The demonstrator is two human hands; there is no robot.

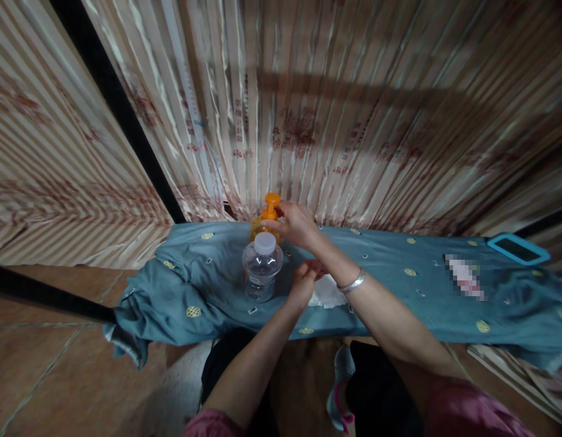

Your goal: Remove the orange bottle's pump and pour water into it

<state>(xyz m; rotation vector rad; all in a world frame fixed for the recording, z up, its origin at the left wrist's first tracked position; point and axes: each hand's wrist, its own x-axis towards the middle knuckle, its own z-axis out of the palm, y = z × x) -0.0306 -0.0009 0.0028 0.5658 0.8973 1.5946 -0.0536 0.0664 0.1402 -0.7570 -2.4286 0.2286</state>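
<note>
My right hand (295,226), wearing a silver bracelet (352,281) at the wrist, reaches across to a bottle with an orange pump top (270,213). Its thumb and fingers close around the neck just under the pump head. The yellowish body of that bottle (257,230) is partly hidden behind a clear plastic bottle (261,270) with a white cap, which stands upright in front. Lower down, my left hand (305,283) has its fingers curled beneath my right forearm; what they hold, if anything, is hidden. A white tissue or cloth (329,292) lies beside it.
The things rest on a narrow bench covered in blue-green patterned cloth (381,309). A blue-framed object with a dark screen (517,249) and a blurred-out packet (465,276) lie to the right. Pleated printed sheeting (299,133) hangs behind; a dark pole (121,115) stands left.
</note>
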